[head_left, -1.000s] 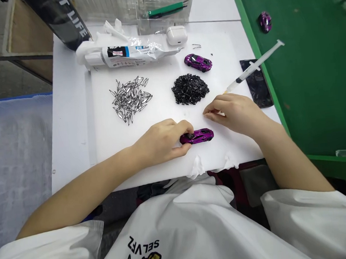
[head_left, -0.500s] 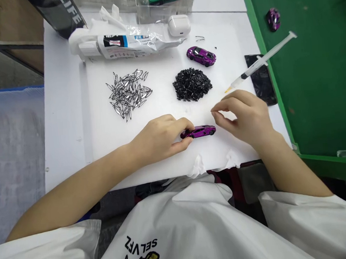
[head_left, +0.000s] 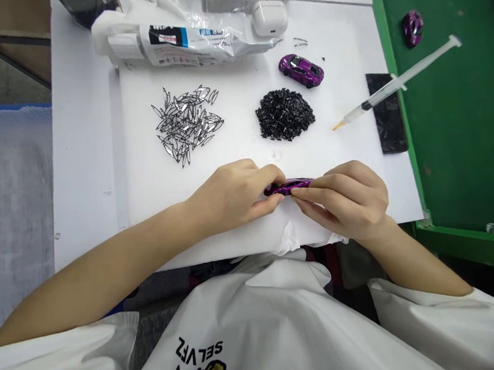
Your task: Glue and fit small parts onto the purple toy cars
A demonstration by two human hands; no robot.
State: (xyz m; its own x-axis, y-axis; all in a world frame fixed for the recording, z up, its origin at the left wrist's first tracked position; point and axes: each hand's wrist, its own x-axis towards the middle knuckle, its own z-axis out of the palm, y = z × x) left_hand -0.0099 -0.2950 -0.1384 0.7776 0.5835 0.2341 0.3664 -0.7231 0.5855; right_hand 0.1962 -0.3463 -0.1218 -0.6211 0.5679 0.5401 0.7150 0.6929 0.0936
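A purple toy car (head_left: 294,186) lies side-on at the front of the white work surface. My left hand (head_left: 241,191) grips its left end between thumb and fingers. At the car's near side and right end is my right hand (head_left: 346,197), its thumb and fingertips pinched together against the body. Whatever tiny thing those fingertips may hold is too small to make out. Beyond the car sits a pile of small black parts (head_left: 285,115). To its left spreads a heap of clear, black-edged slivers (head_left: 187,124).
A second purple toy car (head_left: 301,70) stands behind the black pile; a third car (head_left: 412,28) is on the green surface. A syringe (head_left: 393,88) lies across a dark phone (head_left: 390,122) at right. A glue tube (head_left: 193,44) and white case (head_left: 270,18) line the back.
My right hand has moved left and down, from beside the car to touching its side. My left hand keeps its grip. The whole view has shifted slightly.
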